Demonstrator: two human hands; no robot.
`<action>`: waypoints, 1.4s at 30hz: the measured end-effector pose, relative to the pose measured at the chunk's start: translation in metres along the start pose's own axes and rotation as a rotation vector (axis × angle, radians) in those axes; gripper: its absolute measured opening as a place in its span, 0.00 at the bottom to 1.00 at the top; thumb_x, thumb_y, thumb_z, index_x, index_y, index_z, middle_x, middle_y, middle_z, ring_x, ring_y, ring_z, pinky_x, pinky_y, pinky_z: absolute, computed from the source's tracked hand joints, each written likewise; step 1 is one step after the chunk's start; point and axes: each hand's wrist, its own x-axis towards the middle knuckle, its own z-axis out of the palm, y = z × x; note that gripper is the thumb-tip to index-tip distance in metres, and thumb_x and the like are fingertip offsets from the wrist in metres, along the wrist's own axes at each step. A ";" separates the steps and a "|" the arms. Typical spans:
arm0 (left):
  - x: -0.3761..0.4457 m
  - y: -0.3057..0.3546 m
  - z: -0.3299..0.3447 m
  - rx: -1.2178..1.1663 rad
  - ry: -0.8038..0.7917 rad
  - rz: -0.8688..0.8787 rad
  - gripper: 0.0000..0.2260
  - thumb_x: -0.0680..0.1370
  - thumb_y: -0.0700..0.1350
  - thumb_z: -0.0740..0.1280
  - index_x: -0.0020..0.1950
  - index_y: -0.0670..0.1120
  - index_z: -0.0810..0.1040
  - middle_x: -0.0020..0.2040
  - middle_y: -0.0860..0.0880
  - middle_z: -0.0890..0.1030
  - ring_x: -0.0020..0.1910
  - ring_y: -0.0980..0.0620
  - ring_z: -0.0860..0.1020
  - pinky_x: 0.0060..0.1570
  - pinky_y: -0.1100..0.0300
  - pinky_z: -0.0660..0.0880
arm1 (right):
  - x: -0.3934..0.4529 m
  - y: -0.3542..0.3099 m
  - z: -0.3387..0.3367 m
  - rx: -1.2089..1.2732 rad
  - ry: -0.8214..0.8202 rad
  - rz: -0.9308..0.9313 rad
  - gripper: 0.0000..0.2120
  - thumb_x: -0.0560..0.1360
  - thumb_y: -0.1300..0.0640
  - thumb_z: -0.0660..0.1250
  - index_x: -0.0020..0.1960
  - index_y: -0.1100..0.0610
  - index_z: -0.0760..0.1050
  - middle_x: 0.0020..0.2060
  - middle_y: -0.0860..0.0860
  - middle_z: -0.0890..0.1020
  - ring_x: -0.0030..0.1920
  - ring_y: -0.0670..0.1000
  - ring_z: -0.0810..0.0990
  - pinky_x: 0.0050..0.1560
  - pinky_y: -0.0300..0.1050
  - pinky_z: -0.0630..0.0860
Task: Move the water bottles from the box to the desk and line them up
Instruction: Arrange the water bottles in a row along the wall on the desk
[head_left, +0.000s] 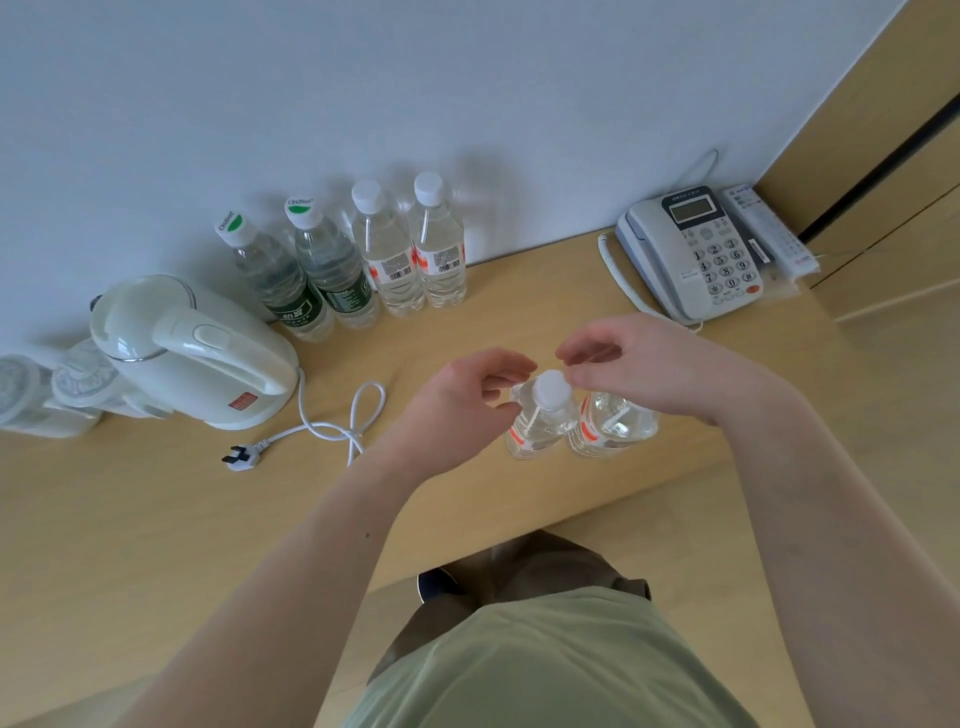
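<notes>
Two bottles (543, 415) under loosely curled, empty hands, left (462, 400), right (649, 364), kettle cord (337, 421) beside.

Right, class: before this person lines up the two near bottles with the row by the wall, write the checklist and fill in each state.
1. Row of four bottles upright by the wall: ok.
2. Near left bottle upright, cap on: ok.
3. Near right bottle cap on: cannot tell, the right hand covers it.
4. Left hand gripping a bottle: not ok, fingers loose.
5. Desk free beside the row: ok.
6. Box emptied: cannot tell, not in view.
</notes>
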 end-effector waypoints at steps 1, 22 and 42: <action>0.000 0.000 0.000 0.025 -0.027 0.009 0.18 0.76 0.38 0.71 0.59 0.58 0.80 0.57 0.60 0.83 0.59 0.67 0.79 0.65 0.64 0.75 | 0.000 0.000 0.000 0.001 0.004 -0.007 0.13 0.77 0.48 0.71 0.62 0.44 0.80 0.53 0.38 0.81 0.55 0.38 0.78 0.50 0.35 0.71; 0.027 0.014 0.006 0.201 0.099 0.079 0.13 0.73 0.50 0.79 0.56 0.54 0.84 0.53 0.61 0.81 0.55 0.60 0.80 0.60 0.58 0.75 | 0.026 0.008 -0.022 0.002 -0.046 -0.023 0.13 0.78 0.45 0.68 0.62 0.41 0.79 0.56 0.37 0.80 0.57 0.38 0.77 0.52 0.38 0.71; 0.113 0.040 -0.039 0.197 0.231 0.089 0.10 0.74 0.45 0.78 0.53 0.53 0.84 0.50 0.61 0.82 0.54 0.59 0.80 0.60 0.56 0.76 | 0.091 0.003 -0.057 0.144 -0.054 -0.051 0.14 0.79 0.47 0.67 0.65 0.43 0.77 0.59 0.39 0.81 0.60 0.41 0.78 0.58 0.41 0.74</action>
